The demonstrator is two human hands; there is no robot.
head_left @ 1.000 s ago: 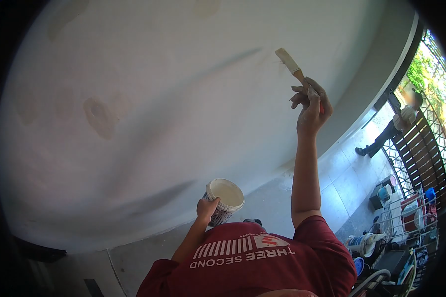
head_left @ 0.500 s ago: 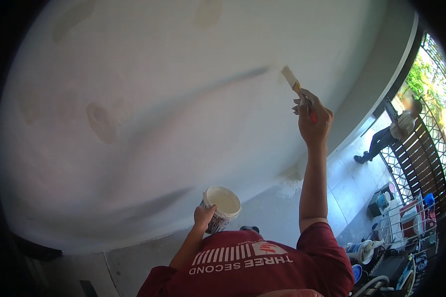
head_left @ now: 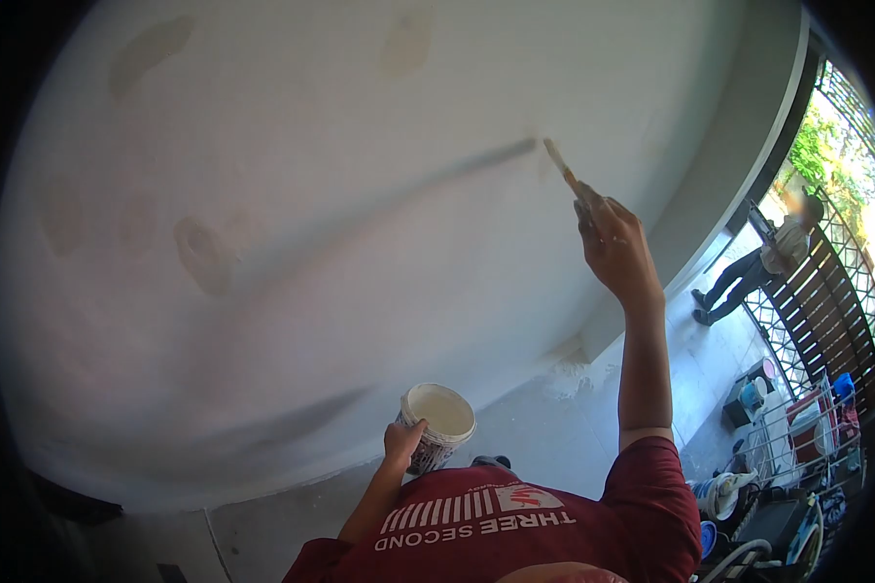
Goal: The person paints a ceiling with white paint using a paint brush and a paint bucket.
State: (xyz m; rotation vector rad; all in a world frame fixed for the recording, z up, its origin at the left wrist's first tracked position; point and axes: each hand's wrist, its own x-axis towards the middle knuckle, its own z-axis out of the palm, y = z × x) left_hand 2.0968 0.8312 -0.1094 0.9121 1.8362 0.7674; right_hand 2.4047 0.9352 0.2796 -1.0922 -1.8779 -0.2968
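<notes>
My right hand [head_left: 616, 243] is raised at the wall with its fingers wrapped round a paintbrush [head_left: 560, 162]. The brush is turned edge-on, and its pale bristle tip is at or very near the wall [head_left: 408, 233]; contact is hard to tell. Low in front of my body, my left hand [head_left: 403, 441] grips the rim and side of a paint bucket [head_left: 439, 416]. Pale cream paint shows inside the bucket, which tilts a little. Several beige patches, such as one round patch [head_left: 202, 255], mark the whitish wall.
A person [head_left: 783, 243] stands at the right by a slatted gate [head_left: 826, 301]. A wire rack [head_left: 797, 432] with containers and cloths stands at the lower right, beside more buckets [head_left: 719, 496]. Grey floor [head_left: 544, 418] runs along the wall's foot.
The brush has turned from flat side to edge-on, its tip shifting slightly left and down. My right wrist has rotated and the forearm moved right. The bucket sits slightly lower in view.
</notes>
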